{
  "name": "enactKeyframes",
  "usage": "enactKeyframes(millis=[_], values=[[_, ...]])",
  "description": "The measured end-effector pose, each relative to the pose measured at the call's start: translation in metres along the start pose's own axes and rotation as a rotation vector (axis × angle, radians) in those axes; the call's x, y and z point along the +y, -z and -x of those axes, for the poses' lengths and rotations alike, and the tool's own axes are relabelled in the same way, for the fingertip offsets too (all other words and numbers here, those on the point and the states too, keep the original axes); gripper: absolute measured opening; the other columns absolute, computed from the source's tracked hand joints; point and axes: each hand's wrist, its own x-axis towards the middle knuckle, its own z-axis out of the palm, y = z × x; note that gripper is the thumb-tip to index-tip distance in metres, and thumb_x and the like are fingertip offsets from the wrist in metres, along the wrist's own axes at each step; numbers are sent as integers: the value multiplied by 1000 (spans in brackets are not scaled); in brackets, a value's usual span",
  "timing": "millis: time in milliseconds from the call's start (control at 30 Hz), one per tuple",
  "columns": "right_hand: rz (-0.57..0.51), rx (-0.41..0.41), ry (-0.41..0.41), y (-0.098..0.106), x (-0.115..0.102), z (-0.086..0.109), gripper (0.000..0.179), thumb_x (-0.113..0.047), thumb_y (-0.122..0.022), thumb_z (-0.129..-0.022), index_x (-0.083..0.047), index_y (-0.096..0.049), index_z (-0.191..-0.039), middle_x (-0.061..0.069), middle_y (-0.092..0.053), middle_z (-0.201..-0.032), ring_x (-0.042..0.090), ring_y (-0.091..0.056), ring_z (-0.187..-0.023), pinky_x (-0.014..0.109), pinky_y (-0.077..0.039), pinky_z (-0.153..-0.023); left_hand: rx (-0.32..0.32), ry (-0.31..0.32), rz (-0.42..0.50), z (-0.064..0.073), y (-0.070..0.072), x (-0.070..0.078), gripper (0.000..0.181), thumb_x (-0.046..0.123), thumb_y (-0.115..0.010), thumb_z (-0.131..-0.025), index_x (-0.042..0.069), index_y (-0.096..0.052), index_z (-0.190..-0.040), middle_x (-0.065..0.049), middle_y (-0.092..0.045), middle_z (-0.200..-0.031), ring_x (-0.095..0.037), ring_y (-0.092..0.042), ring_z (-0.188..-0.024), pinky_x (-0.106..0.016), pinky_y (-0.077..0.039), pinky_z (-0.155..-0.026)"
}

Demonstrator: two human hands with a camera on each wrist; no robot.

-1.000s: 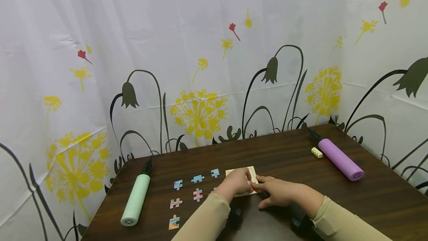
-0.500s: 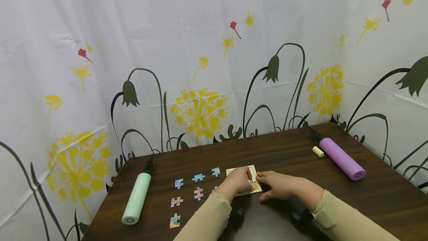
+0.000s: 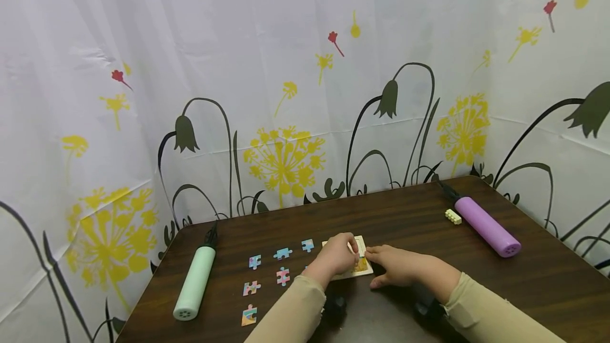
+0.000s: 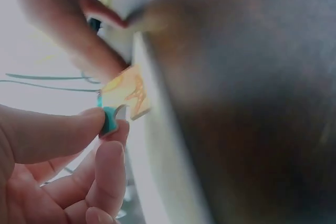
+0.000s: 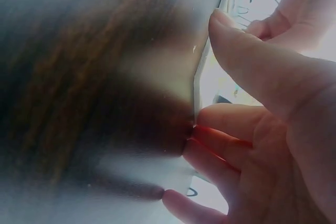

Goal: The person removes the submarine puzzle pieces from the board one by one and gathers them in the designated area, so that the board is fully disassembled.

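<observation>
My left hand (image 3: 337, 255) is over the pale puzzle tray (image 3: 360, 243) in the head view. Between thumb and fingertips it pinches a jigsaw piece (image 4: 108, 120), whose teal part shows in the left wrist view. Right beside that piece is a yellow-orange jigsaw section (image 4: 126, 94) with a starfish print, at the tray. My right hand (image 3: 399, 267) rests on the table at the tray's right side, its fingers extended and fingertips right at the tray edge. My left hand hides much of the tray's inside.
Several loose jigsaw pieces (image 3: 283, 276) lie in rows left of the tray. A mint-green hand pump (image 3: 195, 282) lies at the left; a purple pump (image 3: 486, 226) and a small pale-yellow toy brick (image 3: 453, 216) lie at the right. A printed curtain (image 3: 295, 94) hangs behind the table.
My right fingers have drawn back from over the tray to its right edge. My left hand has shifted slightly up, still over the tray, and more yellow shows beneath it.
</observation>
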Motion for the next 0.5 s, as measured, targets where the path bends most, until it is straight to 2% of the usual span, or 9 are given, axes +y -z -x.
enactKeyframes(millis=[100,233,367,500], values=[[5,-2,-12,-1,0,-1,77,-41,-74,-87,3,-46,-144,19,-40,-150,37,-34,-139,50,-31,-108,2,3,13,4,13,1,15,2,-72,-84,9,-60,-81,0,-55,-66,-13,-46,-52,-27,-36,-47],[5,-3,-28,-2,-1,-1,78,-40,-75,-87,3,-45,-144,18,-40,-151,36,-34,-139,49,-31,-109,1,-10,14,17,38,0,16,2,-72,-85,9,-59,-79,0,-57,-68,-13,-50,-54,-27,-39,-49],[8,-4,-37,-1,-3,0,78,-40,-75,-86,2,-45,-145,17,-39,-151,37,-32,-140,48,-30,-109,-18,-25,4,32,60,-10,16,1,-71,-85,8,-59,-78,-2,-59,-68,-13,-47,-52,-27,-38,-48],[9,-5,-37,-1,-3,0,79,-41,-75,-86,2,-44,-145,17,-38,-152,37,-32,-140,48,-30,-109,-63,-25,-16,50,74,-19,16,-1,-71,-84,7,-59,-77,-3,-60,-70,-13,-47,-53,-28,-38,-48]])
